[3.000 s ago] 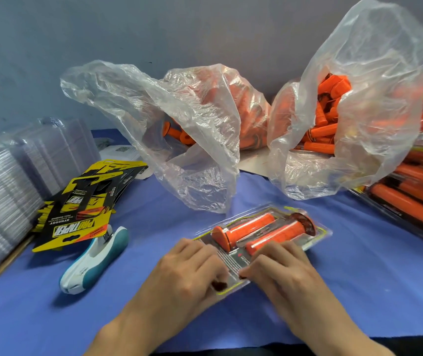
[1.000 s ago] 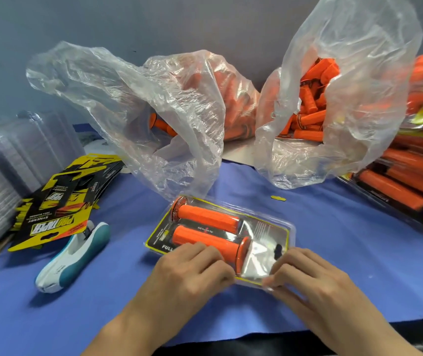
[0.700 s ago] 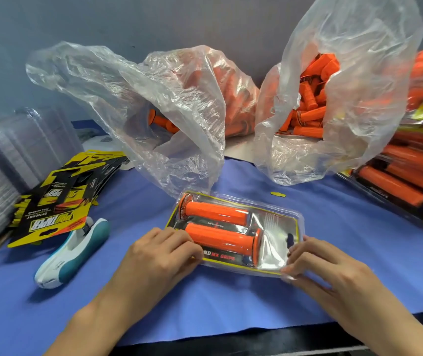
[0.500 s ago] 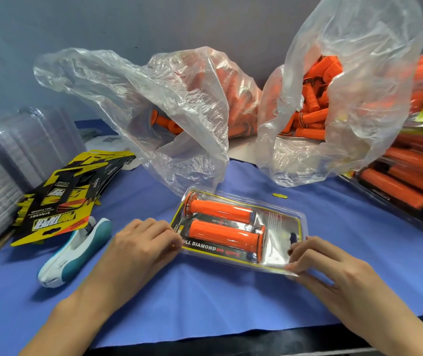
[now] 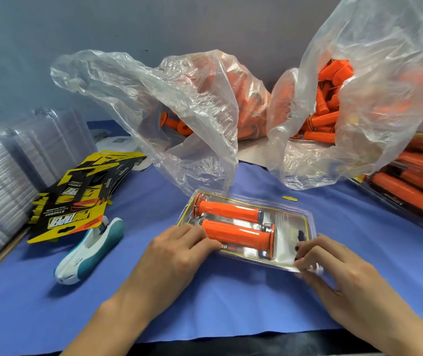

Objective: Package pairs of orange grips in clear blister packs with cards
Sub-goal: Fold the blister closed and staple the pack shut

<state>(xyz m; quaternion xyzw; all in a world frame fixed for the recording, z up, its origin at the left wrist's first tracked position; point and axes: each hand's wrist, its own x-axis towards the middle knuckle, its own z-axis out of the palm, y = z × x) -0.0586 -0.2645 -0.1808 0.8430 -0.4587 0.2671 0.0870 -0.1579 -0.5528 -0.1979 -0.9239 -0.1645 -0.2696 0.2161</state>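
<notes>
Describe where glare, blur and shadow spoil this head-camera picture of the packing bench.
Head view: glare whitens the blister pack right of the grips, hiding the print beneath; the right hand shows motion blur at its fingertips, on the pack's corner; the stapler casts a soft shadow on the blue cloth.

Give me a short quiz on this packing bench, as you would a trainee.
1. True or false: the blister pack holds three orange grips.
2. What lies on the cloth left of the left hand? A stapler; B scissors; C tape roll.
3. How many clear bags stand behind the blister pack?
Key: 1 false, it holds two; 2 A; 3 two.
</notes>
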